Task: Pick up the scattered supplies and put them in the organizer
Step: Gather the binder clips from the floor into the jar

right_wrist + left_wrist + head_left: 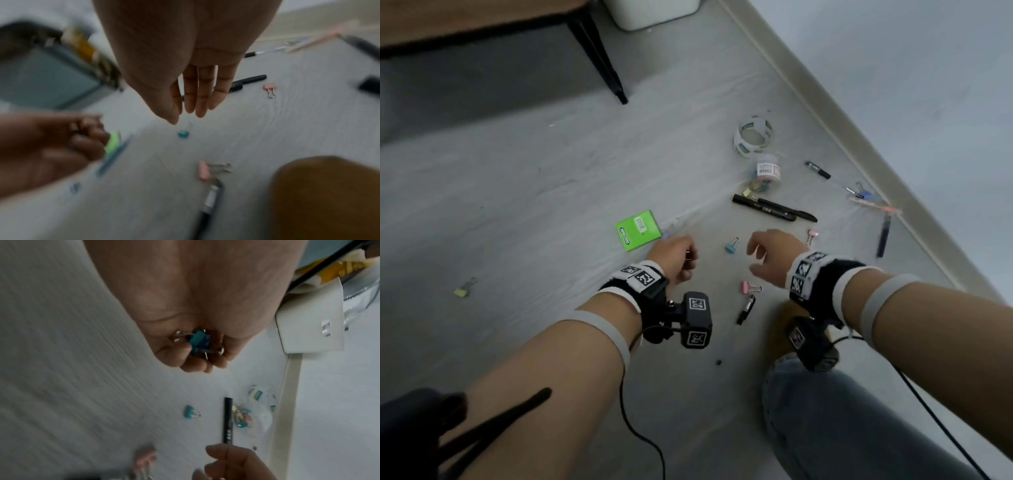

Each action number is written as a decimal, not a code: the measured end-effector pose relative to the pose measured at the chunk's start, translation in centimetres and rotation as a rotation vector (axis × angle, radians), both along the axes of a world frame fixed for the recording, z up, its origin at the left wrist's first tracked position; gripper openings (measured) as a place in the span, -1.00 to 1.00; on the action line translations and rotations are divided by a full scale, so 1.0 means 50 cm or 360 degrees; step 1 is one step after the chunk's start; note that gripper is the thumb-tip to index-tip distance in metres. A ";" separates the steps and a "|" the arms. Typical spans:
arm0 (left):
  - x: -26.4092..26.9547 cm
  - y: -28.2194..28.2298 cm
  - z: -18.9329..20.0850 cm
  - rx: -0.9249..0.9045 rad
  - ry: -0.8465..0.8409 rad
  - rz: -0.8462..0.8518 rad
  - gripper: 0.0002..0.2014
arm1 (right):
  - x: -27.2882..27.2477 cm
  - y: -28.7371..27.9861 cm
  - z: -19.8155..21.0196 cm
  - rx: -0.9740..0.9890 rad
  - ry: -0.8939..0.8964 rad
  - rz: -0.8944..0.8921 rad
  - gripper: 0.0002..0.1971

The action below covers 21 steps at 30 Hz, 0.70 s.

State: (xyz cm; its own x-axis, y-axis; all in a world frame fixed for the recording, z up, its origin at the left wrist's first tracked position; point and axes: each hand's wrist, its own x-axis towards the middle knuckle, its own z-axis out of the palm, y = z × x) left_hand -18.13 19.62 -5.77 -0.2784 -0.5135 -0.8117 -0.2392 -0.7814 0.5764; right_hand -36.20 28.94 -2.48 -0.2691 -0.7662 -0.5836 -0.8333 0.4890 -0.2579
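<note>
Supplies lie scattered over a pale grey floor (551,192), and going from the left the first is a yellow binder clip (465,287) lying well apart from the rest. Next comes a green sticky-note pad (638,230), flat on the floor just beyond the left hand (673,257). That hand is curled into a loose fist, and the left wrist view shows its fingers (179,356) closed round a bunch of teal binder clips (199,341) with silver wire handles. Between the two hands a single teal binder clip (732,245) rests on the floor. The right hand (774,255) hovers above the floor with its fingers straight and close together, holding nothing; in the right wrist view the fingertips (200,112) point down just above that teal clip. Below it lie a pink binder clip (750,287) and a short black marker (745,309). Farther off sit two long black pens (774,208), a clear tub of clips (766,173) on its side and a roll of tape (752,134). Another pink clip (811,236) lies right of the right hand, and more pens near the baseboard (859,144)
</note>
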 end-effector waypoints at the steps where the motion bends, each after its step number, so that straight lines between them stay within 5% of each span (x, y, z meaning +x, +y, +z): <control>1: 0.014 0.000 -0.013 -0.0069 -0.0083 -0.0073 -0.68 | 0.004 0.011 -0.020 0.0159 0.0035 0.0111 -0.65; 7: 0.116 -0.024 -0.094 -0.0740 -0.0819 -0.0309 -0.77 | 0.041 0.031 -0.105 0.0241 0.0037 0.0192 -0.54; 10: 0.161 -0.020 -0.095 -0.0833 -0.1055 -0.0326 -0.78 | 0.055 0.030 -0.118 0.0262 0.0157 0.0333 -0.61; 14: 0.213 -0.001 -0.091 -0.0745 -0.1098 -0.0479 -0.72 | 0.066 0.024 -0.118 0.0241 0.0258 0.0426 -0.73; 21: 0.216 0.008 -0.110 -0.0796 -0.1167 -0.0703 -0.60 | 0.096 -0.021 -0.085 -0.0067 0.0023 0.0216 -0.69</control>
